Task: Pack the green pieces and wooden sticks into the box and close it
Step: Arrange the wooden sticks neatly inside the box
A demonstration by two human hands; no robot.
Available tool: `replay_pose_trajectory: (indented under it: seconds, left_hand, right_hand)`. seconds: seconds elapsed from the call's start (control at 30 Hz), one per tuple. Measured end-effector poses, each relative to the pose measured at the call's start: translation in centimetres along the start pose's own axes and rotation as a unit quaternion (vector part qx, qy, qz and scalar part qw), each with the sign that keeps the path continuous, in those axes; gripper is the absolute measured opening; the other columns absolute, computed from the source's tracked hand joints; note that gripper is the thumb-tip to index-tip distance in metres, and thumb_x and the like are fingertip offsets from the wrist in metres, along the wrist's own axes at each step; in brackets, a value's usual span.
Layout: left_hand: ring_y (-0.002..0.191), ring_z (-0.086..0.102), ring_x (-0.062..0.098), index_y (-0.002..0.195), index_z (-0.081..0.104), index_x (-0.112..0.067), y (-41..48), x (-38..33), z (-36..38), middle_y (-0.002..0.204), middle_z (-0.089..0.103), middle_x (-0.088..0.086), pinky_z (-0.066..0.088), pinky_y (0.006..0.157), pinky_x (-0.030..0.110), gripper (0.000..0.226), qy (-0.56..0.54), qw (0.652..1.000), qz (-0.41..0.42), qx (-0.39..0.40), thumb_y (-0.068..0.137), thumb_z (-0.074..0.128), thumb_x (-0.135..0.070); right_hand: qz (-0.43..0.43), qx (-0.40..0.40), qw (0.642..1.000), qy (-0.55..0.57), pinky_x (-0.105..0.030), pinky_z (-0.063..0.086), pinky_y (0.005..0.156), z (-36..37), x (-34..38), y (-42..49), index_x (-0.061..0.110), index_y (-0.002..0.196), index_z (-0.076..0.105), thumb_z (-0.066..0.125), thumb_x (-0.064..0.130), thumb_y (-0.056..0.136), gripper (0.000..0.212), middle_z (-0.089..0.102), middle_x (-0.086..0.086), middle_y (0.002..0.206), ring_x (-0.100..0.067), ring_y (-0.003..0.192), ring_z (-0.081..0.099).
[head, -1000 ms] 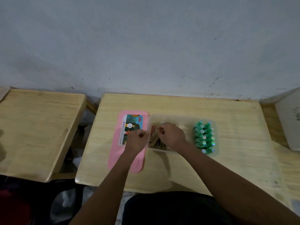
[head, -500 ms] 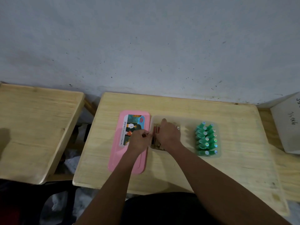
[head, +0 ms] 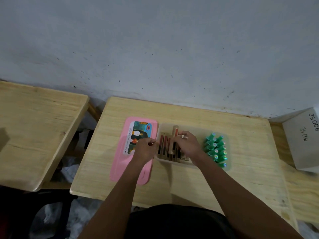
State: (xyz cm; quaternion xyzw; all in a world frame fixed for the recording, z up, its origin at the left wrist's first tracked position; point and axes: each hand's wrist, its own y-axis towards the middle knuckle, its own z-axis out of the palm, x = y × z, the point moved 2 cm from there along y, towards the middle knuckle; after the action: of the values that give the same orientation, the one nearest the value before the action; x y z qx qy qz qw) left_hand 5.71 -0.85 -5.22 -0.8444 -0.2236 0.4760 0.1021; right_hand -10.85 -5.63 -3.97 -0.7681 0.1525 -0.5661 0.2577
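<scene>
Wood grain runs pale across the table (head: 241, 178) under my arms. My right hand (head: 189, 147) lies over the flat wooden sticks (head: 166, 147), red-striped and packed on edge in the left part of the clear plastic box (head: 172, 162), its fingers curled down onto them. My left hand (head: 145, 149) hovers over the smooth pink lid (head: 120, 169), fingers pinched together; whether they hold anything I cannot tell. Glossy green pieces (head: 216, 150), cone-shaped, stand in two rows at the box's right end. A white carton (head: 303, 140) sits far right.
</scene>
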Motion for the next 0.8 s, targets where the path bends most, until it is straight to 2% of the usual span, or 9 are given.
replay_pose_trajectory:
  seconds: [0.07, 0.13, 0.27, 0.4, 0.47, 0.57, 0.63, 0.7, 0.8]
  left_hand:
    - [0.067, 0.055, 0.005, 0.104, 0.068, -0.004, 0.0, 0.1, 0.0, 0.084, 0.063, 0.002, 0.041, 0.056, 0.015, 0.023, -0.006, 1.000, 0.000, -0.005, 0.093, 0.058, -0.021]
    - [0.065, 0.055, 0.004, 0.103, 0.069, -0.004, 0.0, 0.2, 0.1, 0.082, 0.063, 0.001, 0.040, 0.056, 0.015, 0.023, -0.004, 1.000, 0.001, -0.008, 0.093, 0.058, -0.022]
    - [0.066, 0.055, 0.004, 0.104, 0.068, -0.005, 0.0, 0.2, 0.1, 0.084, 0.063, 0.001, 0.041, 0.057, 0.016, 0.023, -0.007, 1.000, -0.001, -0.011, 0.093, 0.058, -0.022]
    - [0.071, 0.057, 0.008, 0.105, 0.069, -0.006, -0.1, 0.3, 0.0, 0.086, 0.065, 0.002, 0.043, 0.059, 0.018, 0.024, -0.009, 1.000, -0.007, -0.010, 0.093, 0.058, -0.024]
    - [0.074, 0.058, 0.010, 0.105, 0.069, -0.006, 0.0, 0.2, 0.0, 0.086, 0.065, 0.001, 0.043, 0.060, 0.018, 0.025, -0.008, 1.000, -0.008, -0.007, 0.093, 0.058, -0.024]
    - [0.076, 0.058, 0.011, 0.103, 0.070, -0.006, 0.0, 0.2, 0.0, 0.085, 0.065, 0.002, 0.041, 0.059, 0.016, 0.024, -0.001, 1.000, -0.008, -0.012, 0.093, 0.058, -0.024]
    - [0.076, 0.057, 0.010, 0.102, 0.070, -0.006, -0.1, 0.2, 0.0, 0.086, 0.066, 0.003, 0.040, 0.059, 0.015, 0.024, 0.006, 1.000, -0.006, -0.015, 0.093, 0.058, -0.024]
    - [0.075, 0.057, 0.008, 0.102, 0.070, -0.006, 0.0, 0.3, 0.0, 0.086, 0.066, 0.002, 0.040, 0.060, 0.015, 0.024, 0.005, 1.000, -0.006, -0.015, 0.092, 0.058, -0.024]
    - [0.075, 0.058, 0.007, 0.102, 0.070, -0.008, -0.1, 0.2, 0.0, 0.086, 0.066, 0.000, 0.041, 0.060, 0.015, 0.022, 0.004, 1.000, -0.006, -0.016, 0.092, 0.059, -0.025]
  right_hand:
    - [0.029, 0.030, 0.998, 0.053, -0.028, 0.045, 0.056, -0.3, -0.4, -0.1, 0.011, 0.104, 0.066, 0.060, 0.027, 0.088, 0.023, 0.069, -0.013, 0.092, -0.019, 0.074, 0.061]
    - [0.032, 0.060, 0.993, 0.098, -0.032, 0.049, 0.063, -0.5, -0.6, -0.5, 0.004, 0.104, 0.068, 0.053, 0.025, 0.091, 0.029, 0.070, -0.017, 0.100, -0.022, 0.082, 0.063]
    - [0.029, 0.075, 0.991, 0.105, -0.035, 0.051, 0.075, -0.4, -0.5, -1.0, 0.013, 0.096, 0.072, 0.054, 0.022, 0.094, 0.020, 0.071, -0.011, 0.098, -0.021, 0.088, 0.065]
    - [-0.020, 0.052, 0.998, -0.014, -0.029, 0.052, 0.069, 1.0, -0.2, -0.9, 0.019, 0.096, 0.067, 0.060, 0.016, 0.093, 0.009, 0.068, 0.000, 0.089, -0.013, 0.079, 0.062]
    - [-0.044, 0.060, 0.995, -0.073, -0.032, 0.053, 0.072, 2.0, 0.1, -0.8, 0.021, 0.086, 0.066, 0.061, 0.014, 0.092, 0.011, 0.067, 0.003, 0.082, -0.014, 0.076, 0.062]
    - [-0.058, 0.062, 0.983, -0.165, -0.042, 0.056, 0.082, 3.6, -0.2, 0.1, 0.007, 0.090, 0.072, 0.063, 0.018, 0.090, 0.014, 0.073, -0.012, 0.089, -0.026, 0.085, 0.068]
    - [-0.052, 0.051, 0.980, -0.186, -0.043, 0.056, 0.079, 4.3, -0.4, 0.5, 0.003, 0.092, 0.071, 0.063, 0.021, 0.089, 0.020, 0.073, -0.016, 0.092, -0.029, 0.086, 0.068]
    - [-0.047, 0.044, 0.980, -0.190, -0.038, 0.054, 0.072, 4.8, -0.5, 0.9, 0.003, 0.092, 0.071, 0.063, 0.021, 0.088, 0.020, 0.072, -0.016, 0.091, -0.030, 0.085, 0.068]
    - [-0.052, 0.026, 0.975, -0.215, -0.039, 0.054, 0.078, 5.2, -0.5, 1.4, 0.005, 0.097, 0.071, 0.062, 0.018, 0.089, 0.017, 0.071, -0.011, 0.094, -0.028, 0.088, 0.066]
